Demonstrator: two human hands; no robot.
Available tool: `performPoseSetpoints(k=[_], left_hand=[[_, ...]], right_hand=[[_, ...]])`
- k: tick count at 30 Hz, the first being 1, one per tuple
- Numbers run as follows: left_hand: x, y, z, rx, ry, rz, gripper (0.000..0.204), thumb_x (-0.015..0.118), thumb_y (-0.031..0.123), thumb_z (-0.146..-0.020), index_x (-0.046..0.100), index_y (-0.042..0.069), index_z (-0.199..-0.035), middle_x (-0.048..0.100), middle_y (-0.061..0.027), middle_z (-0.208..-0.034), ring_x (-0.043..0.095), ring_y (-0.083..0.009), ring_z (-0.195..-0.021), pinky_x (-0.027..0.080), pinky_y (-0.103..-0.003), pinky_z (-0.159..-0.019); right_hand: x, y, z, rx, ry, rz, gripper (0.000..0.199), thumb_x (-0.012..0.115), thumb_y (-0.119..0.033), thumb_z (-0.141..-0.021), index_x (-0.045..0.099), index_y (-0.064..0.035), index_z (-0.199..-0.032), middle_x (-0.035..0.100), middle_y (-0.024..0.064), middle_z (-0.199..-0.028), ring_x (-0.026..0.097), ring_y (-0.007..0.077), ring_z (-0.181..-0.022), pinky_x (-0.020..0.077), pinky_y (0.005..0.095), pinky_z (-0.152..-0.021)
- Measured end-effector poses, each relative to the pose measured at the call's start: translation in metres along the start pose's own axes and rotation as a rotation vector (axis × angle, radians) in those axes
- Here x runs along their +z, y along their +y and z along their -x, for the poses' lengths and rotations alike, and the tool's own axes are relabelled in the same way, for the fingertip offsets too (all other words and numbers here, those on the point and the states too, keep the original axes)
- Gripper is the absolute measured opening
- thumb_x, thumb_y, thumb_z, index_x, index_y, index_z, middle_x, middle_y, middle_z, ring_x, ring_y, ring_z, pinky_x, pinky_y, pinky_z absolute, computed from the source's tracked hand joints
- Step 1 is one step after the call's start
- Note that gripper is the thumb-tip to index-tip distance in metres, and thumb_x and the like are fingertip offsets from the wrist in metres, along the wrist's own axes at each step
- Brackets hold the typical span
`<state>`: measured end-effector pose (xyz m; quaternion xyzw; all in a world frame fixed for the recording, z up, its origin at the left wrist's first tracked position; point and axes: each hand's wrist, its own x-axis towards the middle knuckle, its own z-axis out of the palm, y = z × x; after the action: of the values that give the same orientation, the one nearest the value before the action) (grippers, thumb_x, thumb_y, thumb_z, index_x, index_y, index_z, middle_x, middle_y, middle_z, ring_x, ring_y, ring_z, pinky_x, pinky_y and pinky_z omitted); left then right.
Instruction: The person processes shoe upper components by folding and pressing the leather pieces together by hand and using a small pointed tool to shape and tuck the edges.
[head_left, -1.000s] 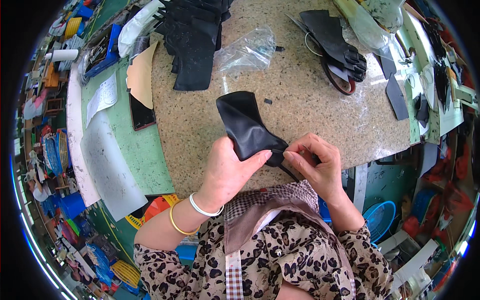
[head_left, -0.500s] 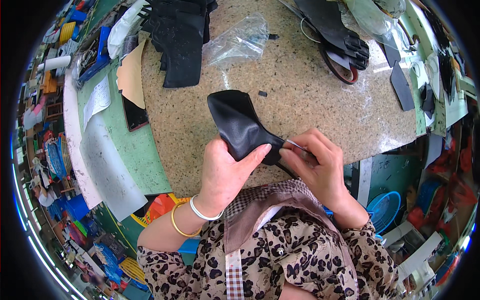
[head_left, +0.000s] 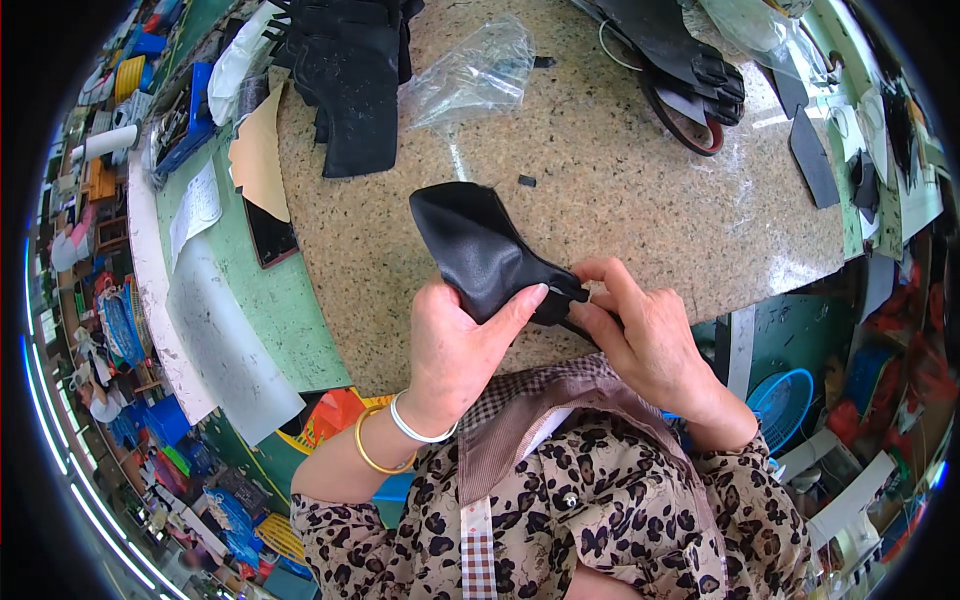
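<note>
A black leather shoe upper (head_left: 478, 250), with one broad end and a narrow strap-like end, is held above the near part of the stone-topped table. My left hand (head_left: 455, 335) is closed round its near side, the thumb pressed on top. At the narrow end my right hand (head_left: 640, 325) pinches the leather edge between thumb and bent forefinger. Its other fingers curl under and are partly hidden. A thin black strip runs from beneath the upper toward my apron.
Stacked black leather pieces (head_left: 358, 110) lie at the back left, beside a clear plastic bag (head_left: 485, 75). More black parts with a looped strap (head_left: 690, 75) are at the back right. A small black scrap (head_left: 527, 181) lies beyond the upper. A blue basket (head_left: 783, 405) stands below the table's right edge.
My right forefinger has lifted and straightened onto the narrow end. The slim metallic thing seen in the right fingers before no longer shows. My left hand keeps its grip.
</note>
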<state>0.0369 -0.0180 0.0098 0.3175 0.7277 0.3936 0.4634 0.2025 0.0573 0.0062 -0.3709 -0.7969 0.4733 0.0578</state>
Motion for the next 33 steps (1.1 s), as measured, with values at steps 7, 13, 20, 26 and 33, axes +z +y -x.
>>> performPoseSetpoints(k=[7,13,20,26,33], left_hand=[[0.0,-0.006,0.001,0.005,0.071,0.121,0.02,0.074,0.007,-0.072,0.062,-0.004,-0.083,0.066,-0.007,-0.077,0.061,-0.0095,-0.067,0.048,-0.024,-0.062],[-0.001,-0.004,-0.001,0.106,0.021,0.004,0.016,0.073,0.007,-0.073,0.064,-0.004,-0.081,0.066,-0.0056,-0.073,0.06,-0.0091,-0.064,0.048,-0.025,-0.06],[-0.001,-0.006,-0.002,0.143,-0.009,0.033,0.011,0.069,0.005,-0.076,0.064,-0.003,-0.082,0.064,-0.0035,-0.071,0.057,-0.0074,-0.061,0.045,-0.022,-0.055],[0.0,-0.005,-0.002,0.092,0.0,0.053,0.012,0.069,0.006,-0.076,0.064,-0.004,-0.08,0.066,-0.0063,-0.071,0.06,-0.0094,-0.061,0.047,-0.025,-0.056],[-0.001,-0.011,-0.001,0.164,-0.037,-0.011,0.014,0.07,0.002,-0.076,0.063,-0.002,-0.087,0.064,-0.0025,-0.077,0.057,-0.0074,-0.067,0.046,-0.021,-0.06]], right_hand=[[0.001,0.0,-0.003,0.001,0.004,0.005,0.02,0.055,-0.014,-0.084,0.044,-0.0048,-0.097,0.06,0.0109,-0.064,0.059,0.0321,-0.058,0.0432,0.0421,-0.049],[0.003,-0.001,-0.003,-0.001,0.025,0.052,0.019,0.056,-0.015,-0.083,0.045,-0.0048,-0.096,0.06,0.0111,-0.064,0.059,0.0317,-0.057,0.0436,0.0417,-0.049],[0.002,-0.002,-0.004,-0.05,0.061,0.073,0.02,0.057,-0.014,-0.083,0.045,-0.0049,-0.096,0.059,0.0109,-0.06,0.059,0.0314,-0.054,0.0432,0.0417,-0.047],[0.002,-0.001,-0.004,-0.033,0.036,0.034,0.022,0.057,-0.013,-0.083,0.045,-0.0059,-0.1,0.057,0.0109,-0.057,0.058,0.0315,-0.052,0.0424,0.0419,-0.046],[0.009,-0.001,-0.006,-0.041,0.053,0.162,0.021,0.057,-0.015,-0.082,0.044,-0.006,-0.095,0.053,0.0127,-0.05,0.056,0.0339,-0.05,0.0415,0.0437,-0.045]])
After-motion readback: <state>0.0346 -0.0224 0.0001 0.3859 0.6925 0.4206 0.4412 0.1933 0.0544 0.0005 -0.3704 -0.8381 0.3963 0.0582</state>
